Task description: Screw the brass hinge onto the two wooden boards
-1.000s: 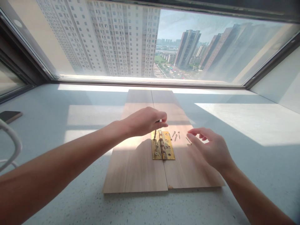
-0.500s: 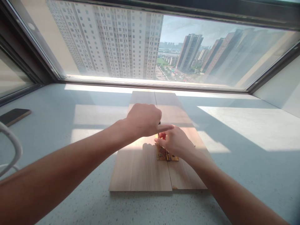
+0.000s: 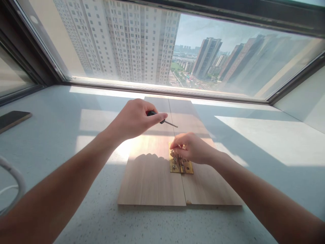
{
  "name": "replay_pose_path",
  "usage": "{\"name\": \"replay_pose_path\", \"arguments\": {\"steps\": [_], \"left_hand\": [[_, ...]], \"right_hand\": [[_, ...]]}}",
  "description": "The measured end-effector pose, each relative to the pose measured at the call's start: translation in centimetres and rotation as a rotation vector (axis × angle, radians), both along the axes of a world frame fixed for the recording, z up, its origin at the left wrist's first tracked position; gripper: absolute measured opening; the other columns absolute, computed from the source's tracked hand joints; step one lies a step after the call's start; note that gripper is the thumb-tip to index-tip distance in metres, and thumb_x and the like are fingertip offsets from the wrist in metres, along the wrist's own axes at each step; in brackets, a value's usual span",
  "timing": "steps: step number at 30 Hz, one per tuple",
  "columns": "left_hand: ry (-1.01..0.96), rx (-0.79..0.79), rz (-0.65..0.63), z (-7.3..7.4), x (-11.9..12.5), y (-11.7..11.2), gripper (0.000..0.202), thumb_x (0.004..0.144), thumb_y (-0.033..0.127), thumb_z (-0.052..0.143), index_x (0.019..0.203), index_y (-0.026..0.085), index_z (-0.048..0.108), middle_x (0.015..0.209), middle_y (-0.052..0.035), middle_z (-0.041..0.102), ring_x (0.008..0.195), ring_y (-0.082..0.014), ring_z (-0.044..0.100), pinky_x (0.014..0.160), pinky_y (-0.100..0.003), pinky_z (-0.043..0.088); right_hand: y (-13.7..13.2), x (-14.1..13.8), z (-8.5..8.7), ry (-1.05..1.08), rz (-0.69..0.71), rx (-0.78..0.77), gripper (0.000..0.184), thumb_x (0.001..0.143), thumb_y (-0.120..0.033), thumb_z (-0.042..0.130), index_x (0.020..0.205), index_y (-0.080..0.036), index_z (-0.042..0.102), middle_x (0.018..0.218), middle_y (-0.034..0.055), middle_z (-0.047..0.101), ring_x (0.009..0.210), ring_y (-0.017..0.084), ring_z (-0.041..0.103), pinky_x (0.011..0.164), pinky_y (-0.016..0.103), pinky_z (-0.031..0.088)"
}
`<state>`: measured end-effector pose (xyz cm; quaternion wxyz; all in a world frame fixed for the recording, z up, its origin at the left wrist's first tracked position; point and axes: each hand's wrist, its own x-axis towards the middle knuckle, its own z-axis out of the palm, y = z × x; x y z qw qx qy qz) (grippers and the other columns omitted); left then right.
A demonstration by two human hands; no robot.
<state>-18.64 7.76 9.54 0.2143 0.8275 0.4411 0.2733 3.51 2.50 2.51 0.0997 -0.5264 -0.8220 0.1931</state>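
Note:
My left hand (image 3: 138, 118) is closed around the black handle of a screwdriver (image 3: 170, 124). Its metal shaft points right and slightly down, above the boards and clear of the hinge. A brass-coloured hinge (image 3: 175, 166) lies across the seam between the left wooden board (image 3: 149, 183) and the right wooden board (image 3: 213, 189). Several screws or screw holes show on its plates. The fingers of my right hand (image 3: 191, 148) are pinched together over the hinge's upper part, which they partly cover; whatever is between the fingertips cannot be made out.
Both boards rest on a pale speckled sill (image 3: 91, 189) below a large window (image 3: 162, 51). A dark flat phone-like object (image 3: 15, 119) lies at the far left, with a white cable or tube (image 3: 16, 179) nearer me. Sunlight and shadow cross the surface.
My left hand has moved away from the hinge, up and to the left, bringing the screwdriver into clear view. My right hand stays at the hinge, its fingertips still together.

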Motion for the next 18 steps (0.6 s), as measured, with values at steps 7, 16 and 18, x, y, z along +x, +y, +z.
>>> {"name": "replay_pose_path", "arguments": {"steps": [7,16,18], "left_hand": [[-0.185,-0.211,0.140,-1.5,-1.7,-0.2,0.034,0.079,0.050,0.066,0.065,0.018,0.068,0.047,0.0035,0.044,0.042,-0.0084,0.039,0.041,-0.022,0.029],[-0.266,-0.183,0.179,-1.9,-2.4,0.2,0.035,0.078,0.046,0.067,0.058,0.018,0.063,0.048,0.0027,0.045,0.045,-0.0082,0.038,0.041,-0.021,0.028],[-0.278,-0.171,0.176,-1.9,-2.5,0.3,0.034,0.078,0.046,0.067,0.058,0.018,0.063,0.047,0.0026,0.046,0.045,-0.0084,0.038,0.042,-0.022,0.028]], "right_hand": [[0.6,-1.9,1.0,-0.356,-0.167,0.037,0.045,0.094,-0.048,0.043,0.066,-0.018,0.061,0.063,0.0078,0.061,0.061,0.021,0.055,0.055,0.032,0.032],[0.7,-2.6,2.8,-0.426,-0.003,-0.063,0.026,0.084,-0.036,0.060,0.105,-0.021,0.064,0.093,0.0052,0.070,0.076,0.019,0.061,0.055,0.028,0.033],[0.7,-2.7,2.8,-0.445,-0.064,-0.062,0.030,0.086,-0.046,0.057,0.097,-0.019,0.066,0.084,0.0069,0.069,0.070,0.020,0.060,0.053,0.029,0.031]]}}
